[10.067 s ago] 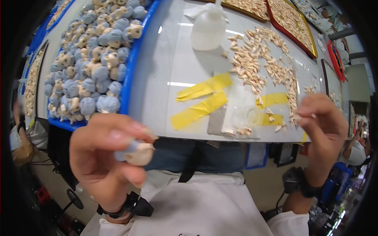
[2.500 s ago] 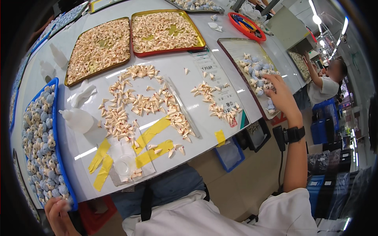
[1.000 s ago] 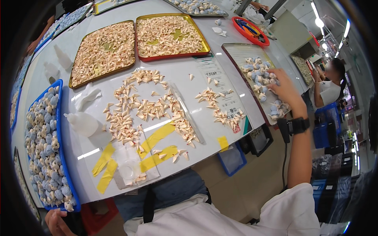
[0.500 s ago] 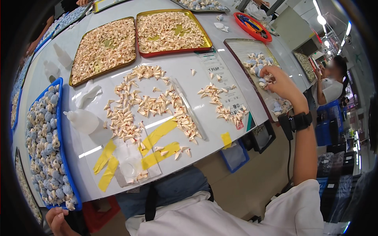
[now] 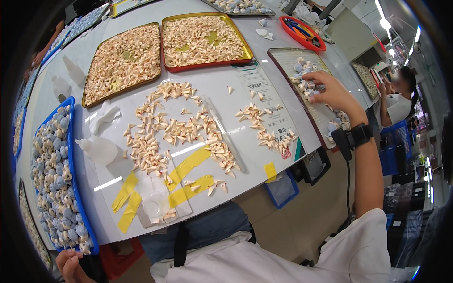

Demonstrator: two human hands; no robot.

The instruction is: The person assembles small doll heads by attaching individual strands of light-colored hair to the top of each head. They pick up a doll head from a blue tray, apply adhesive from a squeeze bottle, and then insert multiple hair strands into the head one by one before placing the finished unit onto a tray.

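Over the pale tray with a dark red edge (image 5: 309, 109) at the right, my right hand (image 5: 334, 94) reaches in with thumb and forefinger apart. Small blue-and-white figures (image 5: 303, 67) lie in that tray, some right at the fingertips; nothing shows held. A dark band with a small device (image 5: 351, 137) is on that wrist. At the lower left, my left hand (image 5: 71, 264) has its fingers curled against the near rim of a blue tray (image 5: 92, 231). Many similar blue-and-white figures (image 5: 56, 174) fill this blue tray, and one sits beside those fingertips.
Small cream pointed pieces (image 5: 146, 141) lie scattered mid-table and fill two gold trays (image 5: 247, 49) behind. White squeeze bottle (image 5: 96, 150), yellow tape strips (image 5: 188, 166), clear round dish (image 5: 155, 205) and red basket of tools (image 5: 283, 22) stand around. Another person (image 5: 398, 106) is at the far right.
My right hand has shifted slightly left and its thumb and forefinger have spread apart over the figures. The left hand stays by the blue tray's near corner.
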